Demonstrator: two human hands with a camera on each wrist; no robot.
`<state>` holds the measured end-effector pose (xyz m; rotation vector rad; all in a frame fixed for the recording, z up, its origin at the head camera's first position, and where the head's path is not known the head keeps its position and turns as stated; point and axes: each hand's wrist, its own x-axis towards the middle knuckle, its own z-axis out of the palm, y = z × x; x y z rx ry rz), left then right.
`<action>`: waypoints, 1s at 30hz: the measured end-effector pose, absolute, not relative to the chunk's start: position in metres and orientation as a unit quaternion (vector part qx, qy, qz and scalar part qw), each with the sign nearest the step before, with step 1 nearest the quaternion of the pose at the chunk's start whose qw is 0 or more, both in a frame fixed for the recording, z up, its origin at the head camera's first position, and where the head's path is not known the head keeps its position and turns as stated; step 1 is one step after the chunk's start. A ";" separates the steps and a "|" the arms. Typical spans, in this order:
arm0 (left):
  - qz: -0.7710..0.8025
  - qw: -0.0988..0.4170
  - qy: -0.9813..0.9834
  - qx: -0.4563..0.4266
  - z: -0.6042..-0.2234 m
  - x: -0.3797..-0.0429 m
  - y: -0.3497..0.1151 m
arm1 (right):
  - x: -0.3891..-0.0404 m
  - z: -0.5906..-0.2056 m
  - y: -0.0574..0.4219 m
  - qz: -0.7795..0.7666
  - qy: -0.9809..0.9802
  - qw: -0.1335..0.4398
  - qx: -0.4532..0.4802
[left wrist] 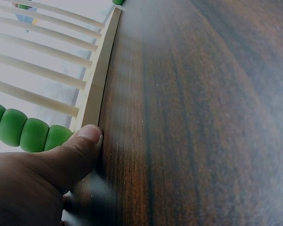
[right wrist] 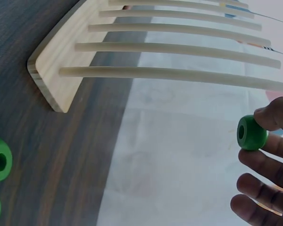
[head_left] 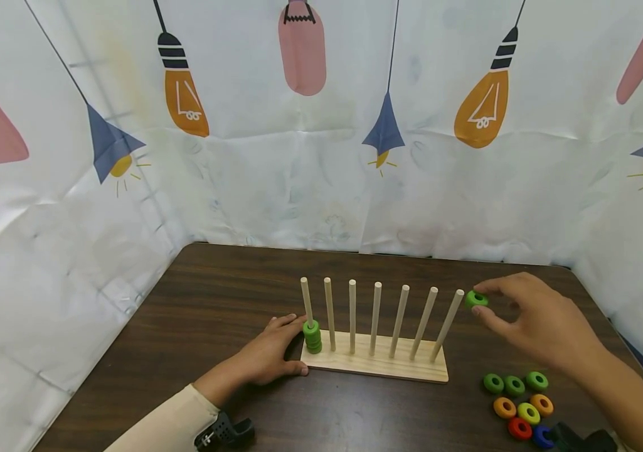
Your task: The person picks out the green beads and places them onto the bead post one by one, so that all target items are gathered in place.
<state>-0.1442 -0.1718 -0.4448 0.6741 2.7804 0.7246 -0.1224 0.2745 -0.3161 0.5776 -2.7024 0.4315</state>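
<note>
A wooden peg stand (head_left: 374, 364) with a row of upright pegs sits on the table. Green beads (head_left: 312, 339) are stacked on its leftmost peg. My left hand (head_left: 267, 353) grips the left end of the base, its thumb (left wrist: 87, 136) along the front edge and the other fingers toward the back. Between thumb and forefinger, my right hand (head_left: 549, 320) pinches a green bead (right wrist: 254, 135). That bead is in the air, just right of the top of the rightmost peg (head_left: 448, 323), with its hole facing the pegs in the right wrist view.
Loose beads lie right of the stand on the dark wooden table (head_left: 231, 276): three green ones (head_left: 507, 385), two orange (head_left: 498, 408), a yellow (head_left: 534, 415), a red (head_left: 513, 432) and a blue (head_left: 538, 439). A white printed cloth (head_left: 298, 188) hangs behind the table.
</note>
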 end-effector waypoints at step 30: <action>0.240 0.095 0.939 0.229 -0.444 -0.143 -0.173 | -0.122 -0.286 0.264 0.140 -0.918 0.249 0.273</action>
